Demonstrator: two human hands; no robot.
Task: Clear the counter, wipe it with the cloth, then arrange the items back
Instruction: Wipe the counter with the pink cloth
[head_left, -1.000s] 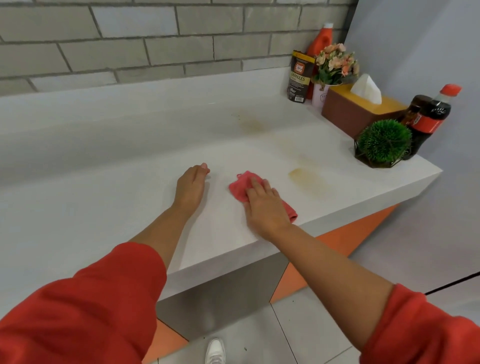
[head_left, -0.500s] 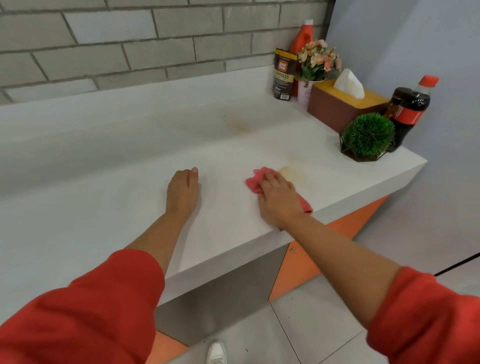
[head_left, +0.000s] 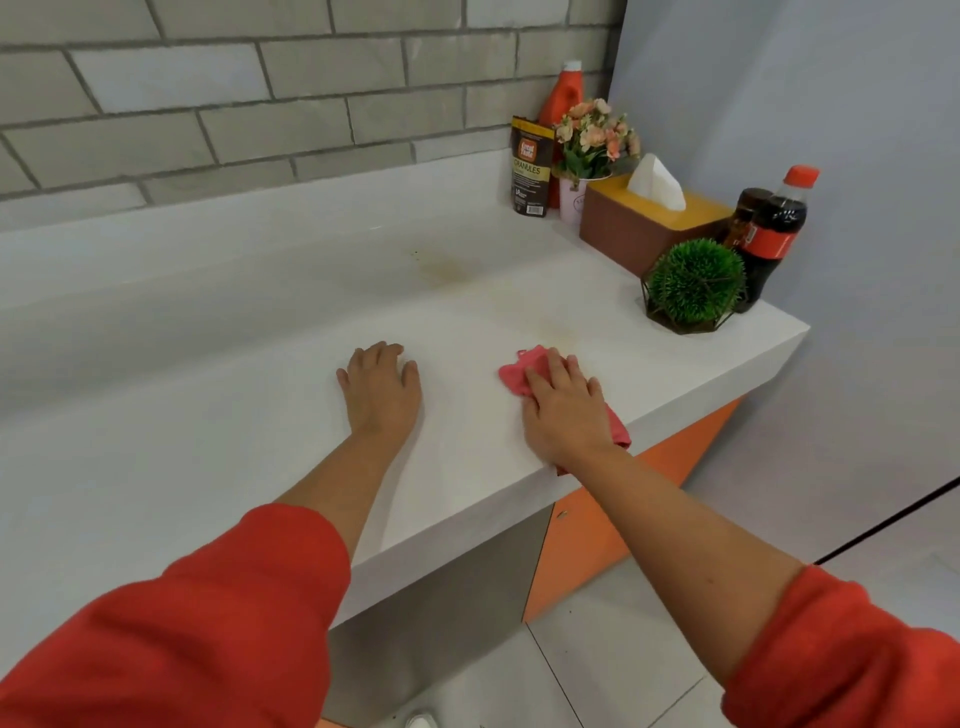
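- Grey brick wall (head_left: 260, 104) backs a long white surface (head_left: 234, 441) that is bare across its middle and left. Judging by that, the clearing step is done and the wiping is under way.
- All the items crowd the far right corner, at about 2 o'clock from the hands: a dark granules pouch (head_left: 530, 166), an orange bottle (head_left: 563, 98) behind it, a pot of flowers (head_left: 592, 137), a tissue box (head_left: 623, 234), a green ball plant (head_left: 693, 283) and a cola bottle (head_left: 779, 234). They seem parked there to free the wiping area. They share the same surface, though, so that corner itself probably remains unwiped.
- The pink cloth (head_left: 519, 371) lies flat near the front edge, under the right hand (head_left: 566, 410). One corner shows at 11 o'clock of the hand and another at 4 o'clock, by the edge.
- The right-hand fingers (head_left: 558, 364) are straight and slightly spread, pressing down on the cloth rather than pinching it. The flat palm probably spreads pressure for rubbing. The arm reaches forward, nearly straight.
- A faint yellowish stain (head_left: 561, 332) sits just beyond the cloth at 12 o'clock. A browner stain (head_left: 447, 267) lies farther back at 11 o'clock, near the raised back ledge. Both look like likely next targets.
- The left hand (head_left: 382, 387) rests palm-down at 9 o'clock from the cloth, well apart from it and holding nothing. Its fingers (head_left: 387, 353) lie close together, tips bent a little. It likely braces the person while leaning in.
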